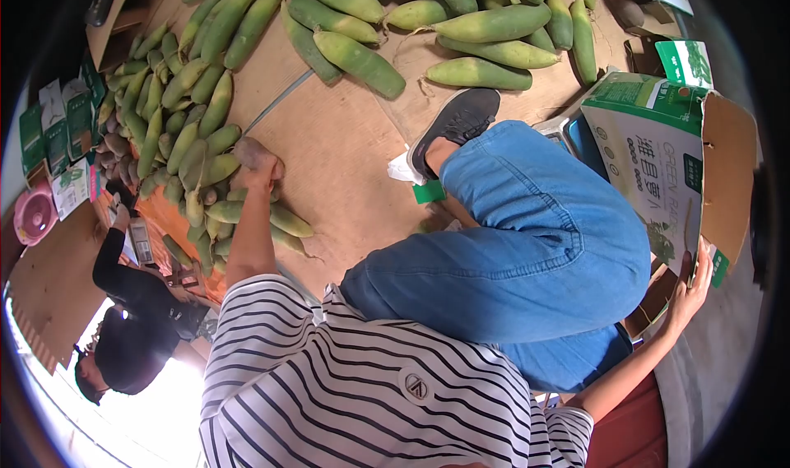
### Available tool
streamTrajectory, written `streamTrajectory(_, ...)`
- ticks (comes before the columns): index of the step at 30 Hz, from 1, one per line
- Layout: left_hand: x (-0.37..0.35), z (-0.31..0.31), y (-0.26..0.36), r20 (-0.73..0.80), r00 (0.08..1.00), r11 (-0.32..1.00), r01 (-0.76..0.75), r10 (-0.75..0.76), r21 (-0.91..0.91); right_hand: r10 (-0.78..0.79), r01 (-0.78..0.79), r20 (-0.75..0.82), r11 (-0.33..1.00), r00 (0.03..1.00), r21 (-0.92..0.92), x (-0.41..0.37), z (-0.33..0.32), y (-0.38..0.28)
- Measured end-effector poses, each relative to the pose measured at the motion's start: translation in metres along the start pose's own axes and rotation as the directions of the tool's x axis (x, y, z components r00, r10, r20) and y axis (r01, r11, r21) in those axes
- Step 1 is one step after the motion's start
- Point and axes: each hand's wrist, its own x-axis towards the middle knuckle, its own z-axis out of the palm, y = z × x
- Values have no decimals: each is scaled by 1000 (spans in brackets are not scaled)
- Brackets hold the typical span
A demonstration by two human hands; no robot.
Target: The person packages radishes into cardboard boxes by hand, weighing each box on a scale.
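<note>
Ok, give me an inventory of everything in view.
Radishes: dozens, green, top and left
Roots: several, brown, left and top right
Big box: one, green and white, right
Cartons: several, mostly green, left
Basin: one, pink, far left
Sheet: one, orange, left
Scrap: one, white, by shoe
Floor: one, tan, centre
Co-worker: one, in black, lower left
Shirt: one, striped, bottom
Trousers: one pair, blue, centre
Shoe: one, black, centre
Left hand: one, bare, by radishes
Right hand: one, bare, at big box

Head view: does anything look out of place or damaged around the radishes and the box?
Yes, one thing: a crumpled white scrap and a green scrap lie beside the shoe. They look like litter near the radishes. I see no clear damage to the box.
</note>
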Motion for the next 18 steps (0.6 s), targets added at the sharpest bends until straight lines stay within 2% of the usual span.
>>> streamTrajectory(3,-16,16,12,187,982,978,5,35,-210,68,-70,23,996,997,53,0,-2,-5)
streamTrajectory(4,-31,25,21,260,963,964,5,68,-267,45,-46,21,998,999,39,0,-3,-6)
streamTrajectory(7,-86,63,54,358,924,894,40,137,-447,17,-17,17,999,1000,33,-3,-7,-11)
streamTrajectory(9,-102,87,66,489,846,866,70,210,-495,37,-39,32,996,999,81,-8,-8,-14)
streamTrajectory(10,-110,97,74,545,799,850,85,253,-519,32,-33,16,999,999,38,-10,-10,-17)
streamTrajectory(11,-120,106,78,536,812,823,132,229,-552,31,-33,28,996,999,83,-10,-12,-21)
streamTrajectory(13,-142,117,79,527,832,761,226,173,-607,119,-136,112,978,987,155,-14,-16,-26)
streamTrajectory(16,-170,119,71,616,757,838,179,217,-515,15,-31,83,980,996,194,-14,-24,-34)
streamTrajectory(18,-208,116,79,637,710,894,23,300,-447,-51,42,56,987,997,153,-15,-28,-39)
